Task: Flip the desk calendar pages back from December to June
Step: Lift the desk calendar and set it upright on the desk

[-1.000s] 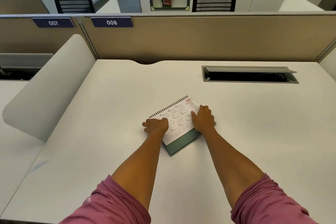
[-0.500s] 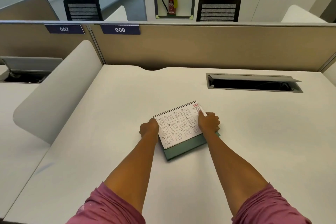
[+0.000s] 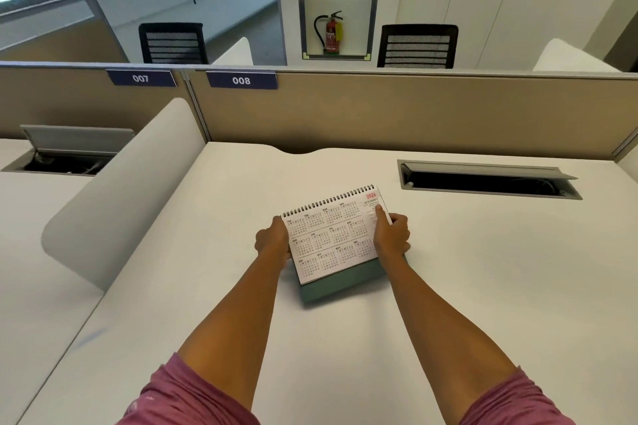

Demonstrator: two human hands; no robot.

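A spiral-bound desk calendar [image 3: 333, 238] with a green base rests near the middle of the white desk [image 3: 483, 286]. Its facing page is a white year overview marked 2026, with all twelve months in small grids. The page leans toward me, its spiral edge raised at the far side. My left hand [image 3: 272, 240] grips the calendar's left edge. At the right edge my right hand [image 3: 392, 235] holds it, thumb lying over the page's upper right corner.
An open cable hatch [image 3: 486, 179] is sunk into the desk at the back right. A tan partition [image 3: 397, 114] labelled 008 closes off the far side. A curved white divider [image 3: 127, 190] stands to the left.
Both hands moved from lying on top of the flat calendar to gripping its side edges. The spiral edge has risen off the desk. My view tilted up.
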